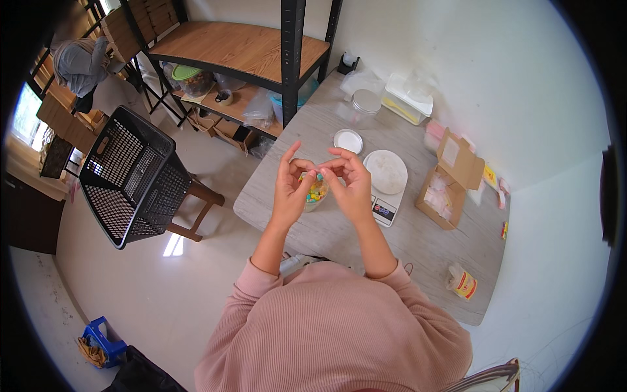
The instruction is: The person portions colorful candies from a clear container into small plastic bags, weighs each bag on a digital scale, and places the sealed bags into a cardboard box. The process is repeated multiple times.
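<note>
My left hand (pixel 292 188) and my right hand (pixel 350 181) meet at the thumbs and index fingertips, pinching a small pale piece (pixel 316 169), too small to identify. Just under them stands a clear plastic container (pixel 311 207) filled with small yellow, teal and white pieces (pixel 318 190), partly hidden by my fingers. A white digital kitchen scale (pixel 387 171) with a round platform lies to the right of my right hand. Beyond the hands, a round white lid (pixel 348 141) rests flat on the grey wood-look table (pixel 338 235).
An open cardboard box (pixel 443 191) with pale pink contents stands at right, a yellow-and-red labelled bag (pixel 461 282) nearer. Behind are a silver-lidded jar (pixel 365 105) and a white-lidded container (pixel 407 100). Leftward are a black plastic basket (pixel 132 176) on a brown stool, a metal-framed shelf (pixel 235 49) and another person (pixel 81 66).
</note>
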The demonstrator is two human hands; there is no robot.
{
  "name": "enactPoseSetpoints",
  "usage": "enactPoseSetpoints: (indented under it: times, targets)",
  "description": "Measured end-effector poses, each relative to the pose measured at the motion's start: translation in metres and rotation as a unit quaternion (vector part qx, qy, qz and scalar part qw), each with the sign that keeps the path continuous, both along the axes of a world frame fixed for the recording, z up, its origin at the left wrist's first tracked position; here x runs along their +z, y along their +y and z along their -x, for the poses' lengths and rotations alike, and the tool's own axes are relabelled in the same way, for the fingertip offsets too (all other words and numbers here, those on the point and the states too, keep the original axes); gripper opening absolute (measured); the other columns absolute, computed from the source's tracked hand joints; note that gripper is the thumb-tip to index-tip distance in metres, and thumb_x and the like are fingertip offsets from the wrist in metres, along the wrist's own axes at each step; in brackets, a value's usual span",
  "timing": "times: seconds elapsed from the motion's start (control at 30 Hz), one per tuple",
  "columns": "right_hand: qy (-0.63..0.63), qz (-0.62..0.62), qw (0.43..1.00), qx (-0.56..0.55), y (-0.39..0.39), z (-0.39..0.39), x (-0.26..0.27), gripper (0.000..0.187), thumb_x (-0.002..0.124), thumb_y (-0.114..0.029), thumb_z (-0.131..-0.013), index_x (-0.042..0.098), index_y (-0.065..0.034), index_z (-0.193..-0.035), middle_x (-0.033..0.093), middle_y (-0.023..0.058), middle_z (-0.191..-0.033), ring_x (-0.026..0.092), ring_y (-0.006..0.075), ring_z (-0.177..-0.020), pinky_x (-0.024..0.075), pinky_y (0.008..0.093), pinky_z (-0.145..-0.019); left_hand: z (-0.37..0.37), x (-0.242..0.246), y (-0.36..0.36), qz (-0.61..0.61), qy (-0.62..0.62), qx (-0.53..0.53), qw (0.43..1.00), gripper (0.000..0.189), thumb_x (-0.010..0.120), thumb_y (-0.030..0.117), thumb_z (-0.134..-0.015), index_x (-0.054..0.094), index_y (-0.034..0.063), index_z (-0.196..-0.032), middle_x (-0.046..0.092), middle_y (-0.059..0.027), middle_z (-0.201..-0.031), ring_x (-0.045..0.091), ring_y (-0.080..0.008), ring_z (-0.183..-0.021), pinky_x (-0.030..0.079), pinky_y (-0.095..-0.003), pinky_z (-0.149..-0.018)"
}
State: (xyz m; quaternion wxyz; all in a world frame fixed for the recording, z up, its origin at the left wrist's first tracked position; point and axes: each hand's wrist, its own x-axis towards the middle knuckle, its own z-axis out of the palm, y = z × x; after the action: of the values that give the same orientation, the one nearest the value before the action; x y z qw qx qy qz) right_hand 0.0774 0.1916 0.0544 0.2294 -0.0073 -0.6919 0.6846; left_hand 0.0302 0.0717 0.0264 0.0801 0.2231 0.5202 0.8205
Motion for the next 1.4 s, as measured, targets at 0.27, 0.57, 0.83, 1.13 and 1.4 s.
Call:
enactPoseSetpoints:
  times: [0.27,0.57,0.83,1.13,1.4]
  targets:
    - [0.004,0.011,1.0,-0.025,-0.004,0.001,-0.002,0.031,0.064,-0.004,-0.082,0.054,0.0038,-0.11,0.067,0.0092,-0.088,0.062,0.0118,-0.076,0.0502,0.0257,-0.069,-0.006,0.005,-0.006,0.078,-0.002,-0.034,0.996,0.044,0.059,0.001,-0.084,0.042,-0.0005,-0.125,0.058,-0.0074,-0.095,0.055,-0.0118,-0.088,0.045,-0.0254,-0.074]
    - [-0.105,-0.319,0.936,0.11,0.022,0.038,-0.029,0.014,0.065,-0.007,-0.074,0.066,0.0017,-0.085,0.065,0.0162,-0.08,0.065,0.025,-0.071,0.0516,0.0307,-0.067,0.009,0.001,-0.058,0.204,0.063,0.125,0.969,0.032,0.068,0.007,-0.078,0.052,0.0,-0.105,0.057,-0.0046,-0.086,0.051,-0.0086,-0.078,0.042,-0.0236,-0.067]
    - [-0.237,-0.639,0.699,0.218,-0.01,0.074,-0.067,0.011,0.066,-0.01,-0.072,0.068,-0.0009,-0.078,0.065,0.0179,-0.082,0.064,0.031,-0.082,0.052,0.0381,-0.07,0.011,0.001,-0.071,0.246,0.093,0.144,0.954,0.031,0.068,0.008,-0.078,0.057,0.0016,-0.106,0.057,-0.0027,-0.082,0.049,-0.009,-0.073,0.041,-0.0223,-0.069]
    - [-0.22,-0.682,0.679,0.16,-0.017,0.073,-0.084,0.018,0.068,-0.021,-0.074,0.069,-0.0039,-0.08,0.066,0.0141,-0.088,0.065,0.0278,-0.085,0.0523,0.0368,-0.072,0.011,-0.004,-0.073,0.249,0.108,0.157,0.949,0.039,0.07,0.009,-0.077,0.057,0.0037,-0.114,0.057,-0.0042,-0.085,0.051,-0.0126,-0.079,0.042,-0.0244,-0.073]
    - [-0.223,-0.688,0.664,0.187,-0.016,0.078,-0.077,0.02,0.069,-0.021,-0.072,0.069,-0.0041,-0.082,0.065,0.0149,-0.084,0.065,0.0288,-0.081,0.0519,0.0377,-0.07,0.015,0.0,-0.067,0.241,0.125,0.126,0.954,0.046,0.068,0.003,-0.077,0.054,0.0019,-0.121,0.05,-0.0013,-0.09,0.048,-0.01,-0.083,0.04,-0.0225,-0.078]
